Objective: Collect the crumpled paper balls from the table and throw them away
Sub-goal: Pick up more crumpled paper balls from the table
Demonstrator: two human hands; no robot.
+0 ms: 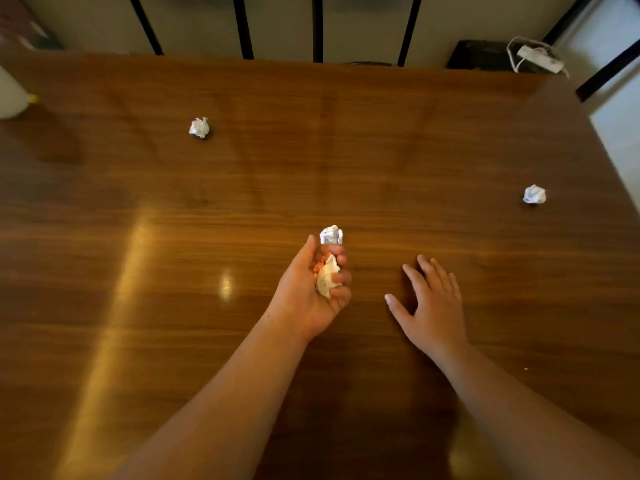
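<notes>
My left hand (311, 292) is over the middle of the wooden table (415, 150), palm turned up, its fingers curled round a crumpled white and orange paper ball (326, 277). A second white paper ball (331, 235) sits at its fingertips; I cannot tell whether it is held or lying on the table. My right hand (429, 303) hovers flat just to the right, fingers spread and holding nothing. Another white paper ball (199, 127) lies at the far left. One more white paper ball (534, 194) lies near the right edge.
A white object with a yellow tip (12, 97) stands at the table's left edge. Beyond the far edge are black vertical bars (317, 27) and, at the back right, a dark box (485, 55) with a white power strip (540, 58) on it.
</notes>
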